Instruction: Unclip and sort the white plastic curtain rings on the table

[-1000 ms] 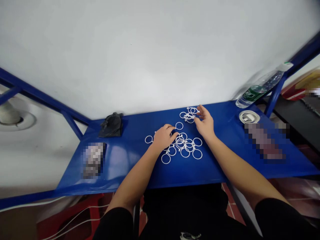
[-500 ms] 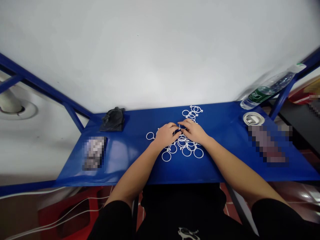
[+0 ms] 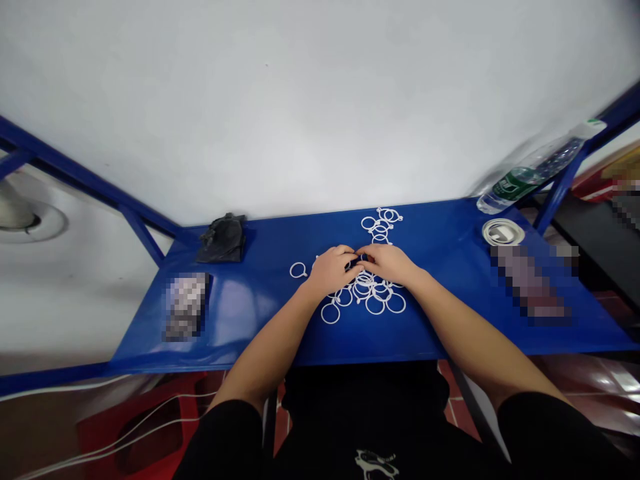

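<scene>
Over a loose pile of white plastic rings with small eyelets (image 3: 363, 288), my two hands meet with their fingertips nearly touching. My left hand (image 3: 333, 269) is closed in a pinch on a white ring (image 3: 349, 265), mostly hidden by the fingers. Thumb and fingers of my right hand (image 3: 390, 263) are also pinched, on another white ring (image 3: 363, 257) that shows only in part. Whether these two rings are joined cannot be made out. One ring (image 3: 299, 270) lies apart to the left, and a small group of rings (image 3: 381, 225) lies behind my right hand.
The blue tabletop (image 3: 265, 293) runs up to a white wall. A crumpled black plastic bag (image 3: 223, 239) and a blurred-out object (image 3: 187, 305) lie on the left. On the right are a leaning water bottle (image 3: 533, 175), a coiled white cable (image 3: 503, 233) and another blurred-out item (image 3: 531, 283).
My right hand has drawn its fingers in and lowered slightly towards the left hand. The left hand stays nearly in place. The whole view has shifted slightly.
</scene>
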{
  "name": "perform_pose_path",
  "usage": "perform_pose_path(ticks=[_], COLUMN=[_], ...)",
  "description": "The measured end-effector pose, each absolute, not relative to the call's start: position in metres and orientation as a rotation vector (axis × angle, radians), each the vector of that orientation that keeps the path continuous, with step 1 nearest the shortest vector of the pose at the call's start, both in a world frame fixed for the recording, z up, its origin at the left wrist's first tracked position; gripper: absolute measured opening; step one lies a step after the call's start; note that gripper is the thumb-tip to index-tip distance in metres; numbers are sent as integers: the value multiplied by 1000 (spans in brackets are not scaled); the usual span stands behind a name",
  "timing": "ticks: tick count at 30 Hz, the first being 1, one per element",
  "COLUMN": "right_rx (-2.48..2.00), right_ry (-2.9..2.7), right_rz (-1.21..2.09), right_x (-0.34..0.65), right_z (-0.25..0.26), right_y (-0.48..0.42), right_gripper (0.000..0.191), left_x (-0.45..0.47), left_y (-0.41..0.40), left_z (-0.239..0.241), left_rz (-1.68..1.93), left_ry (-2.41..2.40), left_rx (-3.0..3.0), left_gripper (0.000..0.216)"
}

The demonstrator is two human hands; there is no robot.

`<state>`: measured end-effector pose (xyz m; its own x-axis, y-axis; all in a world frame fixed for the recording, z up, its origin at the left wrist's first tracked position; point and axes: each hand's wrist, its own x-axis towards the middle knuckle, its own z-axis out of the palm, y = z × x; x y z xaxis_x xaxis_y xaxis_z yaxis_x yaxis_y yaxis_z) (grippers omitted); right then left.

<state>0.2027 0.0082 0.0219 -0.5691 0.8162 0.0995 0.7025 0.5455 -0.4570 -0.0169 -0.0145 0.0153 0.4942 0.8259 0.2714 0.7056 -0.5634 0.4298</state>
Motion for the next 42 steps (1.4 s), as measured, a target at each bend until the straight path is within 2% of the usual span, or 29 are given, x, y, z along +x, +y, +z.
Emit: perform_pose_path(ticks=[5, 12, 16, 26, 31, 36, 42], right_rx=[-1292, -1477, -1537, -1523, -1291, -1120, -988], right_ry=[-2497, -2379, -2310, -2050, -1674, -1461, -1419], right_rz=[447, 360, 306, 249, 629, 1184, 1416], right_x=[204, 210, 214, 228, 220, 204, 200], right_z=[26, 26, 23, 25, 25, 20, 19], right_y=[2, 9, 14, 19, 13, 9, 11], right_gripper=[17, 22, 13, 22, 17, 35, 39], left_x=[-18, -18, -19, -20, -20, -21, -21], left_y=[-16, -16, -16, -17, -17, -17, -15], left_z=[16, 14, 13, 15, 16, 15, 13], left_rz=[682, 685, 680, 655, 631, 624, 635], left_ry=[1297, 1308, 1314, 1325, 1331, 1369, 1348], left_rx=[2487, 2477, 2476, 2473, 2476, 2457, 2479], left_gripper=[29, 30, 32, 33, 33, 49, 43])
